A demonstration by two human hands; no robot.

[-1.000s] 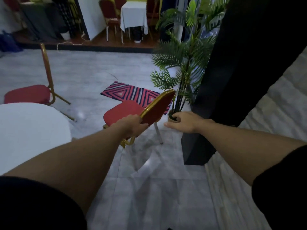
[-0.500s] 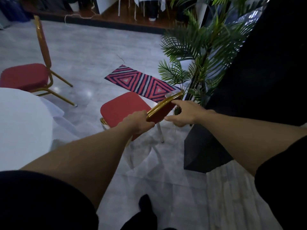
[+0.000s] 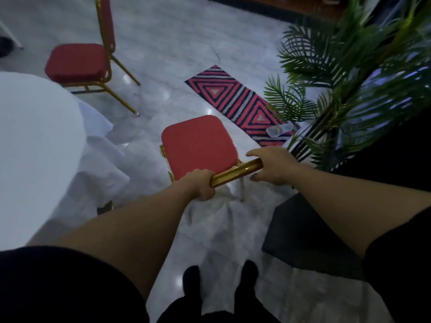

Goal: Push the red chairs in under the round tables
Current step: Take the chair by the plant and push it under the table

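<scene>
Red chair [image 3: 198, 145] just ahead, left hand [image 3: 201, 184] grip clamped on its gold backrest top [image 3: 235, 173], right hand [image 3: 272, 165] loosely cupping the rail's end

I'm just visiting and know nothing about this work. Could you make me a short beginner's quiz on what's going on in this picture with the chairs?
1. True or false: the left hand has its grip closed on the gold top bar of the near chair.
2. Which lies on the floor beyond the near chair? A) a striped mat B) a bucket C) a ladder
3. Fill in: the second red chair stands beside the round table covered in a ____ cloth.

Key:
1. True; the right hand rests at the bar's other end, fingers spread.
2. A
3. white
</scene>
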